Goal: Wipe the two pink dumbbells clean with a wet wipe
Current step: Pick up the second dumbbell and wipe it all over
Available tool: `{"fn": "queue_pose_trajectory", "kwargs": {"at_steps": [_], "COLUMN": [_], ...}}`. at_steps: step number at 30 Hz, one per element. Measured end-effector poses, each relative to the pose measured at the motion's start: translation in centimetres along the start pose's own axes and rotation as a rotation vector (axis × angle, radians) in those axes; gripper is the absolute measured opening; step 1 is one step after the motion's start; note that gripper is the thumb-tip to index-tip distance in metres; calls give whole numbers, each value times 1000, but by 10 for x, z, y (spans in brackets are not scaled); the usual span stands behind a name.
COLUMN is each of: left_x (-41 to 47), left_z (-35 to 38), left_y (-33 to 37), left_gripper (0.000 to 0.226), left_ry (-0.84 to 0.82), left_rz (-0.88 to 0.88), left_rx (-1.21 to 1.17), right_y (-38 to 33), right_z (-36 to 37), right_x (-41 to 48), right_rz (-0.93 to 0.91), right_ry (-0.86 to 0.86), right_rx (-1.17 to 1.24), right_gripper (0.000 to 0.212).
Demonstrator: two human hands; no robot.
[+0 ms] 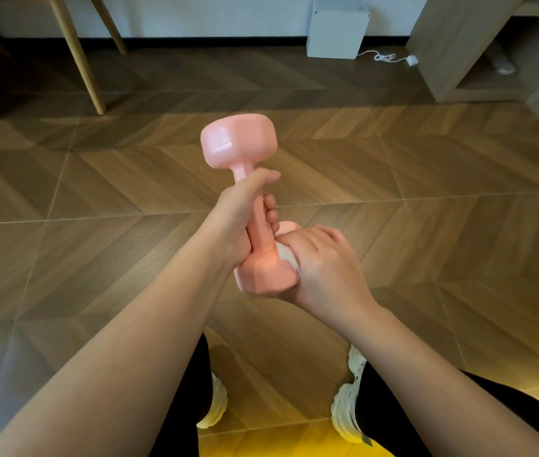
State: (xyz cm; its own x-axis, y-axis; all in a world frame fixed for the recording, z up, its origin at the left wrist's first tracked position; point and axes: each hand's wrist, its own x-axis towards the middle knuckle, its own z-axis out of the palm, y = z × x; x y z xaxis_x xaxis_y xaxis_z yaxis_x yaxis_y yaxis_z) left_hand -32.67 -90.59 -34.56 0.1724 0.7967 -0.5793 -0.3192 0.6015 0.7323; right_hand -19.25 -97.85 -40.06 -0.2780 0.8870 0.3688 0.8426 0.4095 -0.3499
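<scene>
Nearest the camera, a pair of white shoes [347,404] is seen below black-clad legs, with both bare forearms reaching forward above them. The right hand [324,268] is the nearer one: its fingers are curled over a bunched white wet wipe [286,257], which is pressed against the right side of the near head [261,275] of a pink dumbbell [259,233]. Just beyond, the handle is wrapped by the left hand [238,216], thumb laid along it and fingers closed round it. The dumbbell is held in the air above the wooden floor [426,192], its long axis running away from the body and tilted slightly left, so that the far head [238,141] lies past the left hand's grip, well apart from the wipe. For that head to be reached, the wipe would likely have to be carried along the axis, or the dumbbell turned end for end. A sliver of pink [289,226] is seen behind the right hand; whether it is the second dumbbell cannot be told. Farther off, slanted wooden legs [77,54], a white box [337,28] with a cable [383,57], and a wooden shelf unit [459,44] are seen along the wall.
</scene>
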Motion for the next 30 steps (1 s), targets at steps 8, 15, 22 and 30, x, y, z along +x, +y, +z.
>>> {"fn": "queue_pose_trajectory", "kwargs": {"at_steps": [8,15,22,30], "left_x": [2,1,0,-3], "left_z": [0,-3,-5,0], "left_y": [-4,-3,1,-2], "left_gripper": [23,40,20,20], "left_ry": [32,1,-42,-12], "left_rz": [-3,84,6,-79], "left_rx": [67,72,55,52], "right_y": [5,11,7,12], "right_z": [1,5,5,8], "right_x": [-2,-3,-6,-12], "right_rz": [-6,15,-29,-58], "right_ry": [-21,-24,-87,-77], "right_rx": [-21,-69,-16,-68], "right_gripper": [50,53,53,54]}}
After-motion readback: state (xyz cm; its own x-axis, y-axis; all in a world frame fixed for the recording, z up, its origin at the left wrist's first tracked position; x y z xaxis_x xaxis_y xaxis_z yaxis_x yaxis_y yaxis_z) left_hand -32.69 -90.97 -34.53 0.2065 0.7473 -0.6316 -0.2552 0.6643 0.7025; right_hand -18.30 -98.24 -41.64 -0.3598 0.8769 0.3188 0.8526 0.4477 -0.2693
